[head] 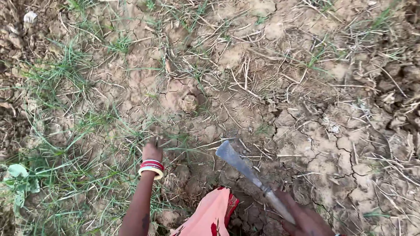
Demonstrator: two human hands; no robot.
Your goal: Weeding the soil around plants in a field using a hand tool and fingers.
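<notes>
The right hand point(306, 220), nearest the camera, holds the wooden handle of a flat grey metal weeding blade point(238, 162) in a closed grip. Its long axis slants up-left toward the thin green grass tuft point(168, 140). The left hand point(152, 151), wearing red and white bangles point(151, 168), pinches that tuft on the cracked dry ground point(332, 144).

One head-worn view — looking steeply down, close over cracked ground point(306, 131), the hands point(152, 152) entering from the frame's lower edge.

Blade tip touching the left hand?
Apart. The head view shows the metal blade of the tool held in the right hand, with bare cracked soil between its tip and the left hand, which grips grass.
</notes>
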